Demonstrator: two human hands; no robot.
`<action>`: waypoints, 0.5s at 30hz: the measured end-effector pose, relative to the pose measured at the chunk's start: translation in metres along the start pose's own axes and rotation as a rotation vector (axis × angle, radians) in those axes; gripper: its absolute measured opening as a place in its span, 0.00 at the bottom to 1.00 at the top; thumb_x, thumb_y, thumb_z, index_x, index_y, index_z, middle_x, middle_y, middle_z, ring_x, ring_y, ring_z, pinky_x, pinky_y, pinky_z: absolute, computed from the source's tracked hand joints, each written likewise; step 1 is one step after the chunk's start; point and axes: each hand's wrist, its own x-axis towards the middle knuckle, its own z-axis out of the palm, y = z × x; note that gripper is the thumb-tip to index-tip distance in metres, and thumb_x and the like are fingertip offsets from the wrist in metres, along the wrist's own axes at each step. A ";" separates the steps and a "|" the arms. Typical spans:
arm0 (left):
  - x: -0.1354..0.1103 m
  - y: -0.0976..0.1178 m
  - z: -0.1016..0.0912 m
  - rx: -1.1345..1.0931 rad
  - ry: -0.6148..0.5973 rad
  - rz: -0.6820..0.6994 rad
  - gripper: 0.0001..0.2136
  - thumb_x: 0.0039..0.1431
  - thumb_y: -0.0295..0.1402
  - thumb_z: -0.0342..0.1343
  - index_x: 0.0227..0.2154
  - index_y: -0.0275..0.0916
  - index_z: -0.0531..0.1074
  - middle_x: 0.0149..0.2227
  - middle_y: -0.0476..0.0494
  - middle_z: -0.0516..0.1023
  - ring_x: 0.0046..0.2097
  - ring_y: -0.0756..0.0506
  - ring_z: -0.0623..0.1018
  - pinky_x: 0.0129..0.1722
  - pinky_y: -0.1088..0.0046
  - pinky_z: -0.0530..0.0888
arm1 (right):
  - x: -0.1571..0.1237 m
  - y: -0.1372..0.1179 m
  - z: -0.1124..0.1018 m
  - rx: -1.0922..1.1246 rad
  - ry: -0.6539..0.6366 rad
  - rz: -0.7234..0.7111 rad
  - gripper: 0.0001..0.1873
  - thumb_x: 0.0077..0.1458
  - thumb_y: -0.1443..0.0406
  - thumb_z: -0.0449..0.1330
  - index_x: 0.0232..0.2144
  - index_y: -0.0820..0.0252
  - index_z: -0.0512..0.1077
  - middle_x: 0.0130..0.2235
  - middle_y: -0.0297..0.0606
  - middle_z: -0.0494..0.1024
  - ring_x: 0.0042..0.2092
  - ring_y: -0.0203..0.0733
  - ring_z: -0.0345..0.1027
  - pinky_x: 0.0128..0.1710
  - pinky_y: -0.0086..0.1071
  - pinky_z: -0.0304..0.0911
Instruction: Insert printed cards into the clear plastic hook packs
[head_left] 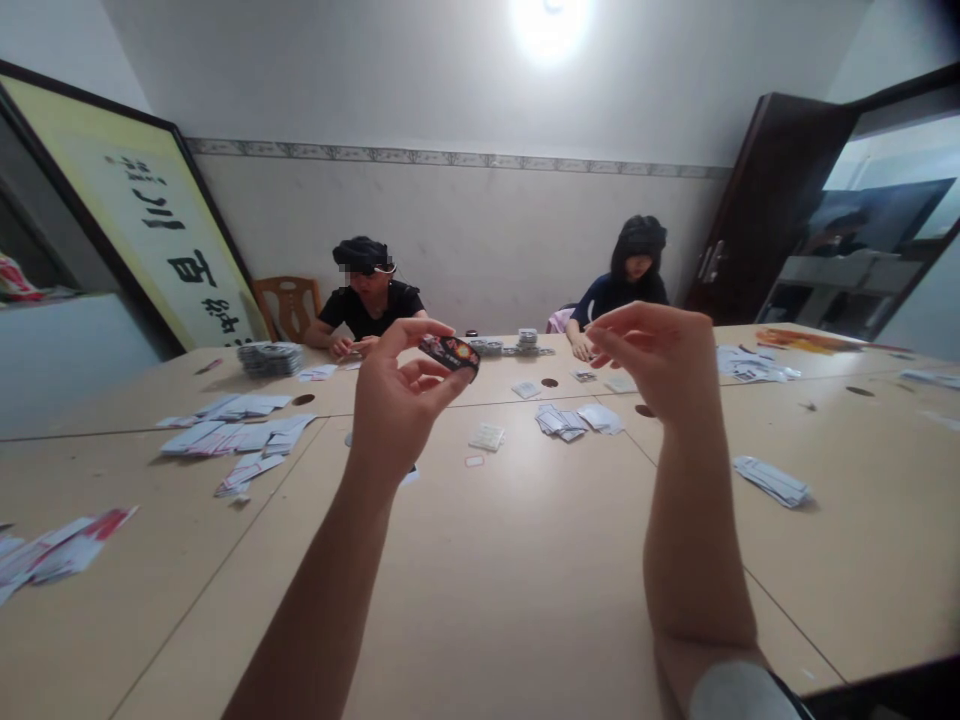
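My left hand (394, 390) is raised over the table, its thumb and fingers pinching a small dark piece with a colourful printed pattern (451, 354). That piece is tilted, and I cannot make out its exact kind. To the right, my right hand (660, 350) is held up at about the same height, apart from the left. Its thumb and fingertips come together in a pinch; whatever may be between them is too small to see. Below and between the hands lie a small pale stack (487, 436) and a little white label-like slip (475, 462) on the table.
White paper pieces (240, 432) lie in piles on the left of the light wooden table (517, 600). Folded papers (562, 422) and a bundle (772, 482) are on the right. Grey stacks (268, 360) stand farther back. Two people (375, 300) sit across.
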 end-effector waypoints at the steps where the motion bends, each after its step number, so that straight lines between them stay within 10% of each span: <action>1: 0.002 -0.001 -0.003 0.016 0.010 0.010 0.17 0.42 0.27 0.72 0.37 0.42 0.75 0.39 0.48 0.80 0.29 0.52 0.78 0.28 0.78 0.77 | 0.002 0.003 -0.002 -0.013 0.016 0.010 0.03 0.51 0.65 0.69 0.26 0.56 0.79 0.24 0.30 0.80 0.25 0.37 0.77 0.25 0.29 0.71; 15: 0.025 -0.009 -0.047 0.160 0.170 0.027 0.21 0.39 0.30 0.73 0.40 0.43 0.78 0.37 0.49 0.80 0.31 0.50 0.77 0.32 0.75 0.74 | 0.015 0.036 0.017 -0.071 -0.171 0.042 0.11 0.55 0.58 0.65 0.30 0.60 0.79 0.24 0.35 0.80 0.24 0.40 0.77 0.23 0.31 0.67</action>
